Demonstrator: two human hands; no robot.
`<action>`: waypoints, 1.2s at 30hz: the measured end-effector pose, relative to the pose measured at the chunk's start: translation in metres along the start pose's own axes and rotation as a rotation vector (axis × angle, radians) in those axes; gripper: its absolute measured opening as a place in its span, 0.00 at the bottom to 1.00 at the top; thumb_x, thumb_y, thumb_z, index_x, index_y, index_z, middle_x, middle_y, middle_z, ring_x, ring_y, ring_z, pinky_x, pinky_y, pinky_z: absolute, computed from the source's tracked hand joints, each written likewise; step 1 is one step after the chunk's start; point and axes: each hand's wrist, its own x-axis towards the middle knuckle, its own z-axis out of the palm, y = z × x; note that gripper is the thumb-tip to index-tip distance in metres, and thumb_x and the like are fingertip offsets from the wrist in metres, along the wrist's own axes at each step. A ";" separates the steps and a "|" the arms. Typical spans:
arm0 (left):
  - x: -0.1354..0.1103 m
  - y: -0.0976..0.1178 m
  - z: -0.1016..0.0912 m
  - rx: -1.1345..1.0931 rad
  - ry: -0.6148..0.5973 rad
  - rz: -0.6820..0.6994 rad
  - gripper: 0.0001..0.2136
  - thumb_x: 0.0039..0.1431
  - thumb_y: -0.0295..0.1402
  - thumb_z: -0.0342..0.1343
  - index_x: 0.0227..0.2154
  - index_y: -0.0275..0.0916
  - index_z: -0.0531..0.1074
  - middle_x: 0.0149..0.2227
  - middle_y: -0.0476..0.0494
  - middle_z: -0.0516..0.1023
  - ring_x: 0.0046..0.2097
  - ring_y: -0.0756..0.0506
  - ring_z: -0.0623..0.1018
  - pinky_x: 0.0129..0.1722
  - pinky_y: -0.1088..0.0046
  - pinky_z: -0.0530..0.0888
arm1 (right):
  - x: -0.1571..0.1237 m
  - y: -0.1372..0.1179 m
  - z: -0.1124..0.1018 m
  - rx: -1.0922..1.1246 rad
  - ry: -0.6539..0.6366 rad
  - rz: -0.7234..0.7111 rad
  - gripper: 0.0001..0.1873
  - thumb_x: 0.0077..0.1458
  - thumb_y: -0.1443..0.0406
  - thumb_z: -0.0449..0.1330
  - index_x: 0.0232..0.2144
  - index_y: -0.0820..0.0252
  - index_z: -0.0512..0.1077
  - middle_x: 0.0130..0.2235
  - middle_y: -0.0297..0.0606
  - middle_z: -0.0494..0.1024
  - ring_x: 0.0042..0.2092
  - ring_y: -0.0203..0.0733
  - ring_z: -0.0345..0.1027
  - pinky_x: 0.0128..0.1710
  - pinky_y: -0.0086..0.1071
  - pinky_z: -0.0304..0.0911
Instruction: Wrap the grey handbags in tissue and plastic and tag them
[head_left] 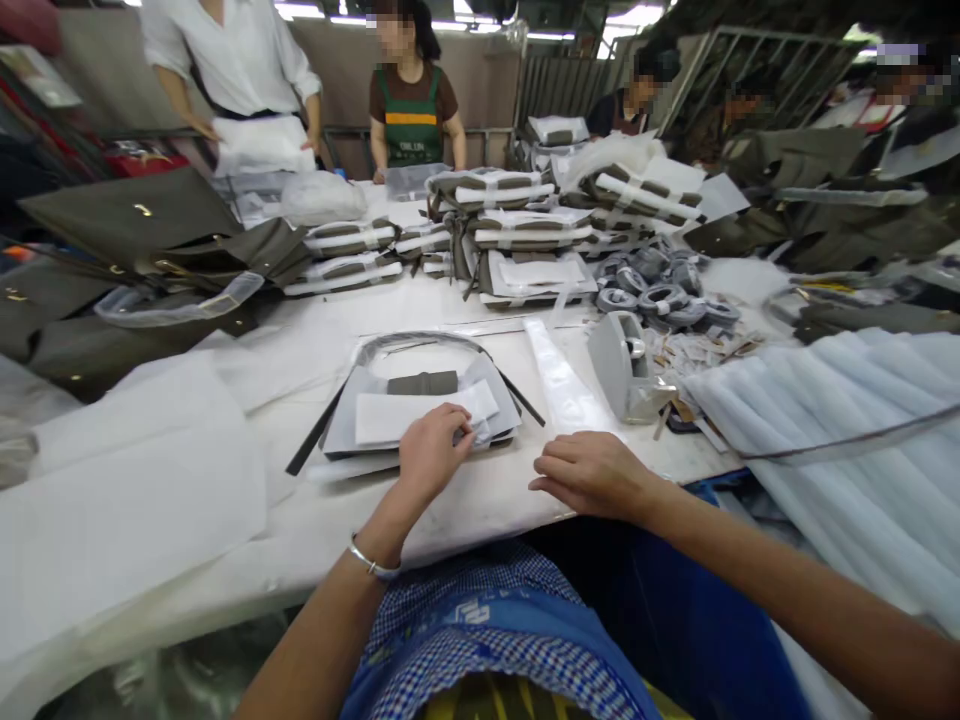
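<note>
My left hand (435, 452) rests on the front of a flat bag (349, 425) wrapped in grey and white sheets. Its fingers are curled into a pinch by the end of a folded white foam strip (386, 420); what lies between the fingertips is too small to make out. A dark strap (319, 432) loops around the back of the bag, and a dark olive patch (422, 383) shows in its middle. Close to the table's front edge, my right hand (589, 475) is closed with fingers pressed together, their tips partly hidden. Just beyond it lies a clear plastic strip (562, 385).
A tape dispenser (619, 365) stands right of the plastic strip, near grey coiled straps (660, 295) and small tags. Wrapped bags (525, 235) are stacked behind. White foam sheets lie left (150, 480) and right (847, 400). Two people stand across the table (420, 300).
</note>
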 end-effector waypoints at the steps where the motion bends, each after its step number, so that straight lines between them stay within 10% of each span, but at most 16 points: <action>1: 0.000 0.000 0.001 -0.003 0.006 0.002 0.04 0.58 0.31 0.60 0.27 0.43 0.74 0.46 0.54 0.78 0.44 0.48 0.77 0.39 0.71 0.69 | 0.012 -0.002 0.003 -0.020 0.013 -0.028 0.17 0.66 0.58 0.54 0.27 0.60 0.70 0.28 0.36 0.74 0.30 0.37 0.64 0.30 0.33 0.49; 11: -0.004 -0.007 0.006 -0.066 0.053 0.009 0.04 0.57 0.32 0.61 0.28 0.43 0.74 0.45 0.52 0.78 0.45 0.47 0.76 0.41 0.70 0.70 | 0.078 0.000 0.030 -0.169 -0.109 -0.061 0.10 0.61 0.61 0.60 0.32 0.63 0.72 0.30 0.39 0.75 0.33 0.40 0.65 0.31 0.35 0.45; 26: -0.004 -0.012 0.009 -0.088 0.049 0.009 0.03 0.57 0.29 0.58 0.34 0.41 0.75 0.43 0.48 0.78 0.45 0.44 0.76 0.44 0.68 0.70 | 0.095 -0.009 0.052 -0.219 -0.150 -0.013 0.12 0.65 0.67 0.51 0.36 0.66 0.73 0.31 0.41 0.75 0.32 0.41 0.65 0.33 0.38 0.44; 36: -0.005 -0.012 0.008 -0.132 0.031 -0.008 0.02 0.58 0.30 0.58 0.34 0.41 0.75 0.43 0.46 0.78 0.46 0.43 0.75 0.46 0.67 0.69 | 0.119 -0.028 0.002 -0.228 -0.556 0.072 0.09 0.61 0.72 0.54 0.42 0.67 0.72 0.37 0.46 0.79 0.37 0.47 0.74 0.31 0.34 0.59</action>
